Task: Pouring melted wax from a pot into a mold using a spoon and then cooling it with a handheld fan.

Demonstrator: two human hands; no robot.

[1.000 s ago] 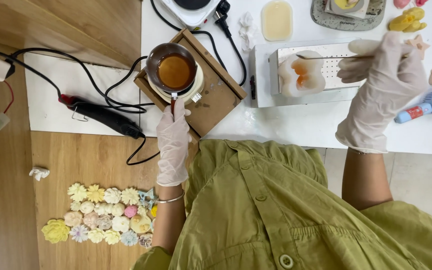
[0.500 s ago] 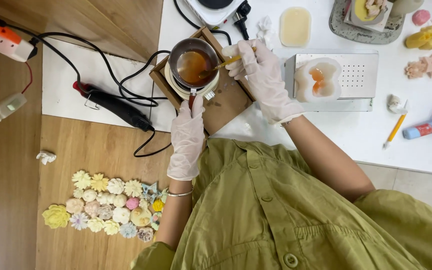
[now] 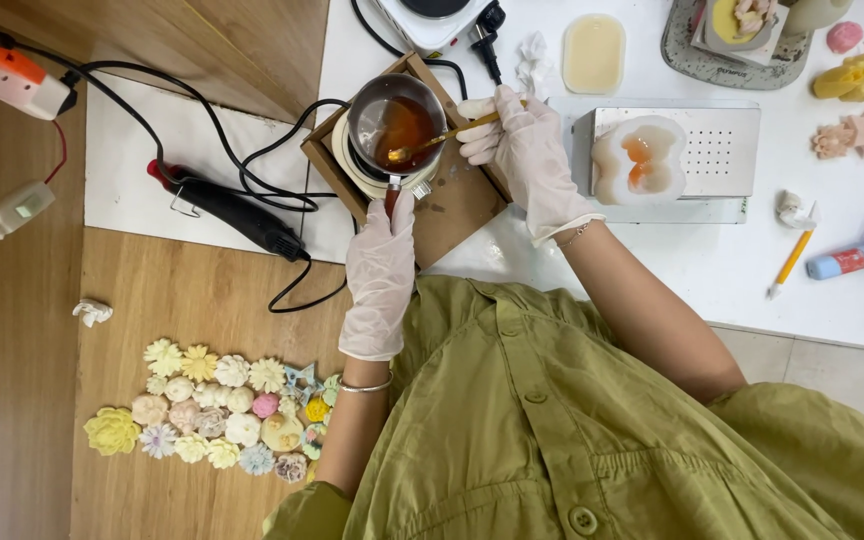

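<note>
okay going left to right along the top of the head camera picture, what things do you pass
Orange and white tool → small metal pot of amber liquid → pale rectangular wax block → white flower-shaped mould with orange centre → yellow wax figure.

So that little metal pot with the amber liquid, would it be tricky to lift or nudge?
Probably. The metal pot looks nearly half full of amber liquid, which would likely slosh or spill if tipped. It has one handle, held by the left hand, so it may feel lopsided. Sitting on a small warmer, it is possibly hot.
</note>
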